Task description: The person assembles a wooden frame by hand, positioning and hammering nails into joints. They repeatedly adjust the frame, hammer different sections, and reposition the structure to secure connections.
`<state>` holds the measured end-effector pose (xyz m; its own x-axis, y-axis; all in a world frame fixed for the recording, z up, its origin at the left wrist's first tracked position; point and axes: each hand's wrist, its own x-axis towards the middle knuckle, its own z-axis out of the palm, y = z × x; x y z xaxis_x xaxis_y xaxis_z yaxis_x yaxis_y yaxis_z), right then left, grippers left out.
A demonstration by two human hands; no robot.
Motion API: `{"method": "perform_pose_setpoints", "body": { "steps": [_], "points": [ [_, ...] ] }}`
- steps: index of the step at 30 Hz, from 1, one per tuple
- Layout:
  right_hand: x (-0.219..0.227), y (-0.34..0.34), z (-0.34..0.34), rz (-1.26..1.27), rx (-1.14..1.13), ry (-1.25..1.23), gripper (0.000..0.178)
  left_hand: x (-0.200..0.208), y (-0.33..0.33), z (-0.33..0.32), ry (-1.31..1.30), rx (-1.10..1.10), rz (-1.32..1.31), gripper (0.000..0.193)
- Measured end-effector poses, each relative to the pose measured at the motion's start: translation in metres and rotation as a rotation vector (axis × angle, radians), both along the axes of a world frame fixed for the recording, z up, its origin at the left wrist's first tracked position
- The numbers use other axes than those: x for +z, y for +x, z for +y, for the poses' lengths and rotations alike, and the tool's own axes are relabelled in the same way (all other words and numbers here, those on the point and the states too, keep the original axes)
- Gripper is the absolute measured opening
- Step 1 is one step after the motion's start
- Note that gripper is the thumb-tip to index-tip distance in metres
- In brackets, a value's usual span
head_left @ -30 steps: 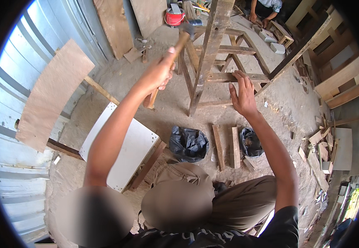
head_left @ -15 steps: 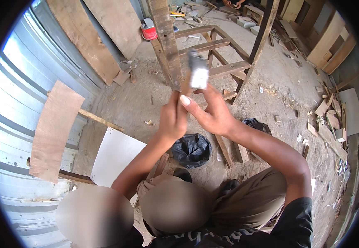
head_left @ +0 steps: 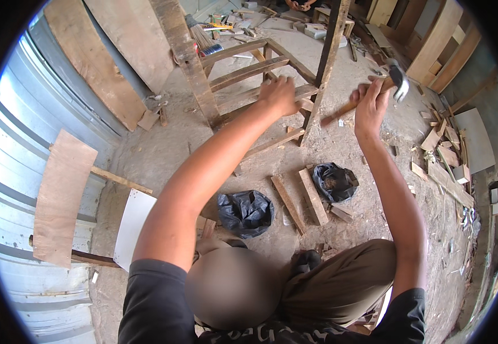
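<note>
My right hand [head_left: 371, 110] is closed round the wooden handle of a claw hammer [head_left: 397, 82], held up to the right of a wooden frame. The hammer's metal head points up and right; the handle end slants down to the left. My left hand [head_left: 280, 96] reaches forward with its fingers curled over a rail of the wooden frame [head_left: 250, 74]. That frame has two tall posts, several crossbars and a rough, weathered surface. What lies under the left fingers is hidden.
Two black plastic bags [head_left: 245, 213] sit on the dusty floor, with short wood pieces [head_left: 313, 196] between and beside them. Boards [head_left: 91, 63] lean on the left wall. Scrap wood [head_left: 449, 150] is heaped at right. Another person's hands [head_left: 299, 5] show at the far top.
My hands, together around the hammer before, have parted. The right has carried the hammer rightward; the left has moved onto the frame's rail. The view has shifted slightly.
</note>
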<state>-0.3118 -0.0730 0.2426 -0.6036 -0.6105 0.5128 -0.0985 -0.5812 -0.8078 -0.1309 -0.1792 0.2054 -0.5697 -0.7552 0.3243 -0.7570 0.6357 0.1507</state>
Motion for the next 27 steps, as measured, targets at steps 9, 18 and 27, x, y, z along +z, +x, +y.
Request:
{"method": "perform_pose_setpoints", "body": {
  "steps": [9,18,27],
  "points": [
    [-0.06,-0.097,0.003,-0.43,0.166,0.654,0.024,-0.011,0.011,0.008,0.194,-0.055,-0.175,0.067],
    [-0.091,-0.086,-0.035,-0.032,0.168,0.928,0.042,0.0,0.08,0.007,0.108,-0.023,-0.194,0.084],
    [-0.068,-0.12,-0.044,0.076,0.006,0.689,0.039,0.019,0.14,-0.028,-0.081,-0.111,0.61,0.062]
  ]
}}
